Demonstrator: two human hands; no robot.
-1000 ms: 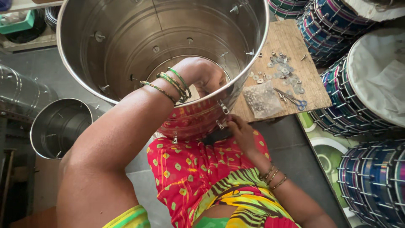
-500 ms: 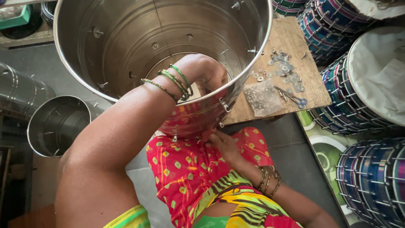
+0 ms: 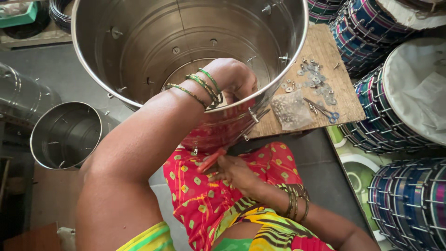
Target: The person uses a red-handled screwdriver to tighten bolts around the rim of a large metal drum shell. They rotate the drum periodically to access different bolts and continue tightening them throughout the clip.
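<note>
Left hand (image 3: pixel 232 76) hooked over rim of steel drum shell (image 3: pixel 139 51), fingers curled inside, gripping. Right hand (image 3: pixel 232 172) closed on red-handled tool (image 3: pixel 211 160) below shell, over lap. Risk: shell cd tip if rim grip slackened; protruding bolts cd scrape wrist.

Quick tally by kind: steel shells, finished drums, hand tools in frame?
Steel drum shells: 3, the big shell the left hand reaches into, a small one, and one at the left edge.
Finished blue drums, partly cut off: about 5, e.g..
Scissors: 1.
Red-handled tool in right hand: 1.
Total: about 10.
</note>
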